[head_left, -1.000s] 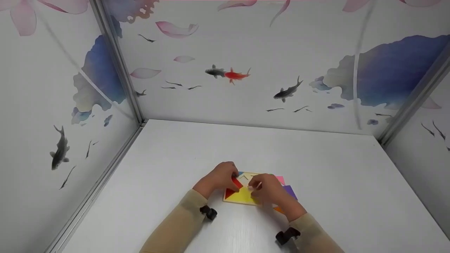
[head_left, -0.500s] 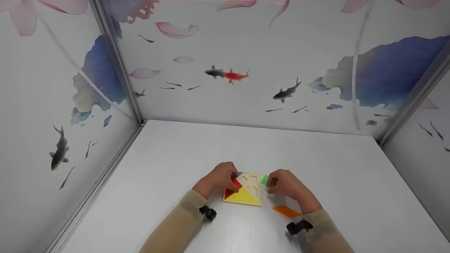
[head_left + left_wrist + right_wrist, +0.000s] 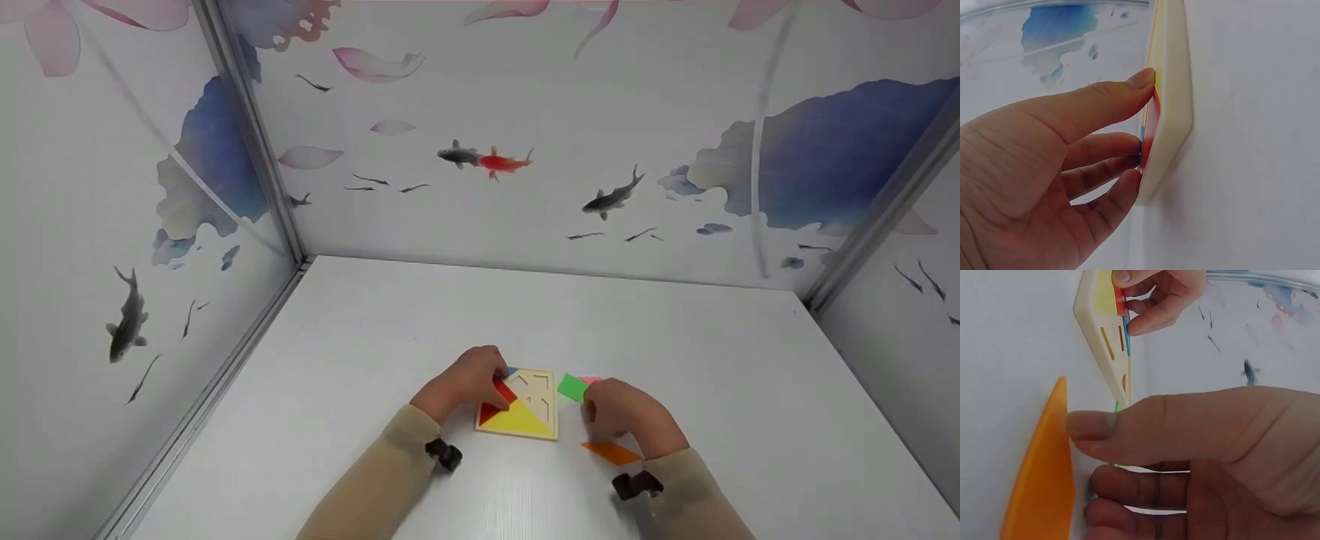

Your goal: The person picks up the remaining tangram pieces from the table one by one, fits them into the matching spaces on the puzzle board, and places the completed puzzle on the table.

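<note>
My left hand (image 3: 474,375) rests on the left part of a wooden tangram board (image 3: 553,405), thumb and fingertips pressing on its face. Under and beside those fingers lie red pieces (image 3: 491,411), a large yellow triangle (image 3: 525,420) and a blue piece (image 3: 513,370). My right hand (image 3: 626,412) is low over the table right of the board, its thumb straight and its other fingers bent. In the right wrist view, nothing shows between thumb and fingers, and the thumb tip overlaps an orange parallelogram (image 3: 1044,472). A green piece (image 3: 571,387) lies just beyond this hand.
Part of a pink piece (image 3: 592,379) shows behind the right hand, beside the green one. The board's right half has bare recesses (image 3: 538,384). White patterned panels (image 3: 480,225) enclose the white table (image 3: 375,315) at the back and both sides.
My right hand has moved off the board to the right, over the loose pieces, then slightly toward the orange piece. The green piece and recesses are uncovered. The left hand stays put.
</note>
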A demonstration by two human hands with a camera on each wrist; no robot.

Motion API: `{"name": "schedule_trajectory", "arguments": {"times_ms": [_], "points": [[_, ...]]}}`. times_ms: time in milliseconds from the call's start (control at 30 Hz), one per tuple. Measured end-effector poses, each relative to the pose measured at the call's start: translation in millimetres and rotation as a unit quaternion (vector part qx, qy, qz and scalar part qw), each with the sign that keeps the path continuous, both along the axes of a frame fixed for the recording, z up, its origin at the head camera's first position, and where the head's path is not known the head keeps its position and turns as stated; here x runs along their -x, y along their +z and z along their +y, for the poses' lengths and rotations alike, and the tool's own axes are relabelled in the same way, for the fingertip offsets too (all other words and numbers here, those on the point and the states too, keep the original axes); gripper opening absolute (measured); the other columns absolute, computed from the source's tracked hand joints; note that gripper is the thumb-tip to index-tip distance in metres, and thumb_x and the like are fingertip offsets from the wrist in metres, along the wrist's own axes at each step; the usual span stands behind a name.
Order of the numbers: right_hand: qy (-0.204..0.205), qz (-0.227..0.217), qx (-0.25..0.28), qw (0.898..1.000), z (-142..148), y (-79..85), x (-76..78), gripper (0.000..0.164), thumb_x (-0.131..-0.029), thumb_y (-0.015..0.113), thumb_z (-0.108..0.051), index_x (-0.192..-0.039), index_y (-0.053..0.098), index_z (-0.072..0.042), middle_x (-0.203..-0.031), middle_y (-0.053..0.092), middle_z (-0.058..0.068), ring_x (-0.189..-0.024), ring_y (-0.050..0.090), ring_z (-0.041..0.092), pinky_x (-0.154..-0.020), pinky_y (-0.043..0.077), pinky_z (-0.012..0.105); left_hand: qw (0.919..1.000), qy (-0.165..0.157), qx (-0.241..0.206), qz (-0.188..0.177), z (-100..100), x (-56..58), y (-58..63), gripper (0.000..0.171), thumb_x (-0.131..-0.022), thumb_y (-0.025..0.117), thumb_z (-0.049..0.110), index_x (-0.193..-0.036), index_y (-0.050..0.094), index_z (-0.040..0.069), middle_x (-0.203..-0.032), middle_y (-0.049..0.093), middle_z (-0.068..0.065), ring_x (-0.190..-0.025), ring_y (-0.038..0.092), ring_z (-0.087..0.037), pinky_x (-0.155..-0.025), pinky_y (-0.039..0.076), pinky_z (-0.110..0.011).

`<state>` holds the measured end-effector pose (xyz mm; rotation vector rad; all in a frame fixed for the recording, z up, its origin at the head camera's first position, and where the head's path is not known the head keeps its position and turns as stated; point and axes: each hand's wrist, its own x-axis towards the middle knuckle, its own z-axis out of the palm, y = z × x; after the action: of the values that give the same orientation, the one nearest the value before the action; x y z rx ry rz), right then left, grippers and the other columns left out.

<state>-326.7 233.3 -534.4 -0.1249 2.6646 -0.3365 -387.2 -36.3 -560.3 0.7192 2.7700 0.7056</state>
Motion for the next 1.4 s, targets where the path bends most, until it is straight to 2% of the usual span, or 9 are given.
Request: {"name": "schedule_trajectory", "arguments": {"times_ms": [100, 233, 367, 467, 633, 800, 933, 1400], "points": [[-0.009, -0.016, -0.007, 1.0, 1, 0.3, -2.0, 0.023, -0.081, 0.091, -0.016, -0.086, 0.069, -0.014, -0.075, 0.056, 0.005, -0.069, 0.054, 0.02, -0.064, 0.046, 0.031, 1.0, 0.003, 0.002, -0.004, 0, -0.3, -0.3, 0.05, -0.081, 0.094, 0.033, -0.123, 0.078, 0.01, -0.113, 0.064, 0.002, -0.101, 0.056, -0.014, -0.102, 0.054, -0.031], [-0.022, -0.036, -0.001, 0.999, 0, 1.3, -4.3, 0.029, -0.076, 0.096, -0.02, -0.085, 0.069, -0.014, -0.078, 0.06, 0.005, -0.072, 0.058, 0.022, -0.065, 0.049, 0.032, 0.9999, 0.008, 0.001, -0.009, 1, -0.6, -0.6, 0.05, -0.081, 0.094, 0.033, -0.123, 0.077, 0.011, -0.113, 0.064, 0.002, -0.102, 0.056, -0.015, -0.102, 0.054, -0.032], [-0.031, -0.059, 0.004, 0.998, -2, 1.8, -5.0, 0.019, -0.081, 0.09, -0.012, -0.085, 0.072, -0.013, -0.078, 0.06, 0.006, -0.072, 0.06, 0.023, -0.065, 0.051, 0.032, 0.9998, 0.012, -0.001, -0.014, 1, -0.7, -0.8, 0.05, -0.081, 0.094, 0.032, -0.123, 0.077, 0.012, -0.114, 0.064, 0.003, -0.104, 0.055, -0.015, -0.103, 0.053, -0.032], [-0.035, -0.066, -0.002, 0.997, -4, 2.2, -4.9, 0.011, -0.084, 0.083, -0.006, -0.085, 0.073, -0.012, -0.074, 0.056, 0.006, -0.071, 0.058, 0.023, -0.063, 0.05, 0.031, 0.9998, 0.011, -0.002, -0.015, 2, -0.4, -0.5, 0.05, -0.082, 0.094, 0.032, -0.124, 0.077, 0.012, -0.114, 0.063, 0.003, -0.104, 0.055, -0.016, -0.103, 0.053, -0.032], [-0.035, -0.039, -0.016, 0.998, -9, 1.9, -3.8, 0.009, -0.088, 0.078, -0.004, -0.088, 0.072, -0.011, -0.077, 0.055, 0.007, -0.075, 0.057, 0.023, -0.066, 0.049, 0.031, 0.9999, 0.007, 0.001, -0.009, 1, 0.5, -0.7, 0.05, -0.082, 0.094, 0.033, -0.124, 0.077, 0.012, -0.114, 0.064, 0.003, -0.104, 0.056, -0.016, -0.103, 0.053, -0.032], [-0.019, 0.014, -0.027, 0.999, -12, -0.6, -1.8, 0.014, -0.086, 0.083, -0.005, -0.092, 0.071, -0.009, -0.088, 0.063, 0.008, -0.083, 0.058, 0.024, -0.074, 0.053, 0.033, 1.0, 0.001, -0.005, -0.005, 0, 2.7, -3.0, 0.05, -0.081, 0.094, 0.033, -0.123, 0.078, 0.011, -0.114, 0.065, 0.002, -0.104, 0.057, -0.014, -0.103, 0.053, -0.031], [-0.011, 0.038, -0.022, 0.999, -12, -1.1, -0.1, 0.015, -0.085, 0.083, -0.004, -0.092, 0.07, -0.006, -0.088, 0.063, 0.008, -0.083, 0.057, 0.025, -0.076, 0.053, 0.033, 1.0, -0.006, -0.001, 0.003, -1, 3.7, -4.0, 0.05, -0.081, 0.094, 0.033, -0.122, 0.078, 0.01, -0.113, 0.065, 0.001, -0.101, 0.058, -0.014, -0.101, 0.054, -0.03], [-0.023, 0.013, 0.017, 0.999, -6, -3.7, 3.4, 0.016, -0.086, 0.083, -0.005, -0.094, 0.07, -0.01, -0.088, 0.064, 0.007, -0.083, 0.058, 0.024, -0.075, 0.051, 0.034, 0.9999, 0.006, 0.005, -0.009, 1, 1.1, -1.1, 0.051, -0.081, 0.094, 0.034, -0.124, 0.078, 0.011, -0.114, 0.065, 0.002, -0.102, 0.056, -0.014, -0.102, 0.053, -0.031]]}}
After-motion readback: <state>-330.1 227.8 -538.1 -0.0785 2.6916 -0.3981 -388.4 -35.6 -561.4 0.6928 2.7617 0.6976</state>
